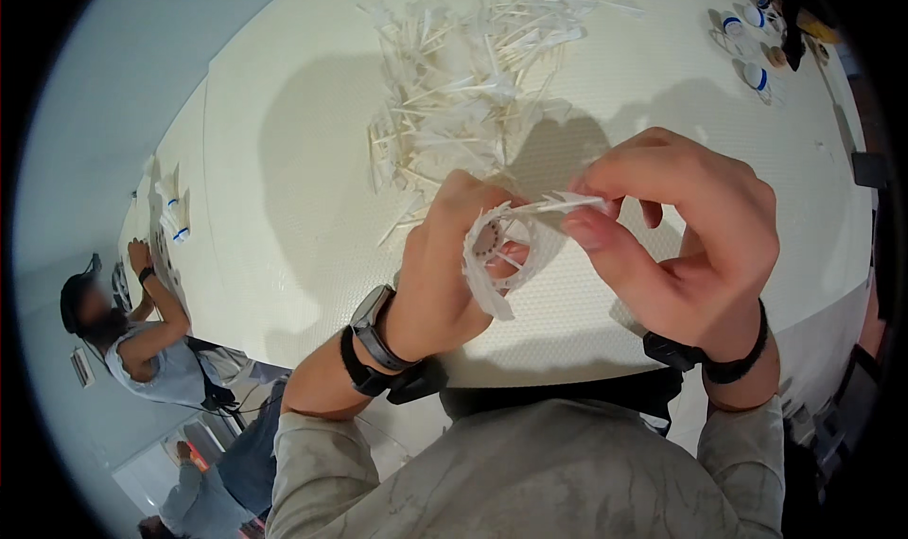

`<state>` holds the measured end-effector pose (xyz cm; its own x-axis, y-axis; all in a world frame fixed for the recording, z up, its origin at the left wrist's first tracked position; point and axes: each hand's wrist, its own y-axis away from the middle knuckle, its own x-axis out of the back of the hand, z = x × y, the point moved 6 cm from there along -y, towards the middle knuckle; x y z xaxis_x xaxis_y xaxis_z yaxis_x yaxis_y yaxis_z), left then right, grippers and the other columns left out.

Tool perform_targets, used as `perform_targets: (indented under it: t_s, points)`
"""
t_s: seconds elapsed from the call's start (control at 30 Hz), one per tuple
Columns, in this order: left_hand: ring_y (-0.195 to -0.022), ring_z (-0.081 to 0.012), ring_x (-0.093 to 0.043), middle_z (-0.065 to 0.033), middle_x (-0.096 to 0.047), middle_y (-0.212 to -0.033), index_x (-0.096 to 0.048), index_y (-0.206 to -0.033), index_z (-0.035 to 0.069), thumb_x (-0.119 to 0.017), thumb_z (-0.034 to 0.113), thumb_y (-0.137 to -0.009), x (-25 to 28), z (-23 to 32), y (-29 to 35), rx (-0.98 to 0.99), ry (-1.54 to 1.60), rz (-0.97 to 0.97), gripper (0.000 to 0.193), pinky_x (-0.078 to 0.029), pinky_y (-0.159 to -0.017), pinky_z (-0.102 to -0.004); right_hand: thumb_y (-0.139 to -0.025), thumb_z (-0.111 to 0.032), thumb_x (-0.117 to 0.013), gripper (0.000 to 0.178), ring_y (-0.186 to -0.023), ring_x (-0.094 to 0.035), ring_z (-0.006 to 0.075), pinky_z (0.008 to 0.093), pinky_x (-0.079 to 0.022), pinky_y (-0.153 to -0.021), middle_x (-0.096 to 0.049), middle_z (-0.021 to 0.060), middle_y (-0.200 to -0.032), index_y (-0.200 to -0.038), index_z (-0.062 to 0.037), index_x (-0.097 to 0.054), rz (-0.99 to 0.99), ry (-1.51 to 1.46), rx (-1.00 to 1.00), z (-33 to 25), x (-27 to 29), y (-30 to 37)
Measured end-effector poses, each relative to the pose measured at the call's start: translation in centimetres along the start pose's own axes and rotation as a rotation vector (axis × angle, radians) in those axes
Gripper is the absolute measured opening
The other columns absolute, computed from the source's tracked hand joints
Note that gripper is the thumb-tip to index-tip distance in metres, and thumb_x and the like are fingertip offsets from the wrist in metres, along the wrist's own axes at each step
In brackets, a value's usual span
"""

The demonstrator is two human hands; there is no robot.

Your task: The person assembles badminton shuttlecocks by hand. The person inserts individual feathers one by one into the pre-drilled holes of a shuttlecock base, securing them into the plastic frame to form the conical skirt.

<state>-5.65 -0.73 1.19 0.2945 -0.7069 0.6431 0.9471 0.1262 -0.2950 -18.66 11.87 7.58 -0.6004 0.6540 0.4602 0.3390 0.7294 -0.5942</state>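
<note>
My left hand [437,260] is closed around a round white cage-like frame [475,267] with a ring of small holes, spokes and whitish film along its rim. Between the thumb and fingers of my right hand [695,232] is a pale thin stick with a white film flap [575,201]. Its far end reaches the top rim of the frame; I cannot tell whether it is fixed there. Just beyond my hands lies a loose heap of similar sticks with film flaps [445,113].
All this lies over a large cream table [312,236]. White pieces with blue bands [755,76] stand at the far right, beside dark items. A co-worker [142,340] sits at the left edge near more white pieces [173,219]; another person [203,492] is at lower left.
</note>
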Motion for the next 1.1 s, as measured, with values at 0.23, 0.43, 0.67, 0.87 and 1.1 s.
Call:
perform_targets:
  t_s: [0.23,0.43,0.67,0.87,1.1]
  points:
    - [-0.080,-0.0327,-0.062,-0.0160,-0.060,-0.103,-0.046,-0.126,0.007,-0.071,0.001,-0.085,-0.10,0.33,-0.22,-0.045,0.023,0.027,0.048,-0.050,-0.067,-0.0372,-0.077,0.000,-0.076,0.017,-0.061,-0.063,0.0147,0.0240,-0.041,-0.050,-0.070,0.0086,-0.079,-0.091,0.0013,-0.068,0.039,-0.029,0.015,0.00,0.17,0.13]
    - [-0.082,-0.0295,-0.060,-0.0147,-0.058,-0.101,-0.047,-0.129,0.006,-0.070,0.004,-0.089,-0.20,-0.18,0.14,0.037,0.145,0.052,0.047,-0.049,-0.072,-0.0368,-0.078,0.003,-0.073,0.014,-0.060,-0.061,0.0134,0.0236,-0.040,-0.050,-0.071,0.0077,-0.079,-0.091,0.0010,-0.068,0.034,-0.018,-0.001,0.12,0.10,0.32]
    - [-0.080,-0.0280,-0.059,-0.0144,-0.057,-0.103,-0.046,-0.131,0.005,-0.069,0.010,-0.093,-0.39,-0.37,0.35,0.011,0.112,0.023,0.044,-0.048,-0.070,-0.0366,-0.077,0.008,-0.072,0.013,-0.057,-0.060,0.0136,0.0238,-0.040,-0.049,-0.070,0.0078,-0.075,-0.088,0.0008,-0.069,0.016,-0.063,-0.029,0.41,-0.17,0.26]
    - [-0.080,-0.0287,-0.060,-0.0161,-0.058,-0.104,-0.045,-0.131,0.005,-0.067,0.015,-0.095,-0.31,-0.27,0.04,-0.003,0.124,0.020,0.043,-0.049,-0.068,-0.0375,-0.076,0.007,-0.073,0.014,-0.052,-0.058,0.0155,0.0251,-0.039,-0.046,-0.067,0.0094,-0.069,-0.088,0.0005,-0.070,0.051,-0.005,0.085,0.10,-0.37,0.45]
    - [-0.079,-0.0288,-0.060,-0.0162,-0.059,-0.106,-0.045,-0.129,0.006,-0.066,0.018,-0.096,-0.18,0.20,0.00,0.002,0.083,-0.018,0.041,-0.049,-0.068,-0.0371,-0.076,0.007,-0.072,0.014,-0.051,-0.057,0.0146,0.0253,-0.039,-0.046,-0.066,0.0075,-0.067,-0.088,0.0001,-0.070,0.011,-0.045,0.006,0.25,-0.36,0.34]
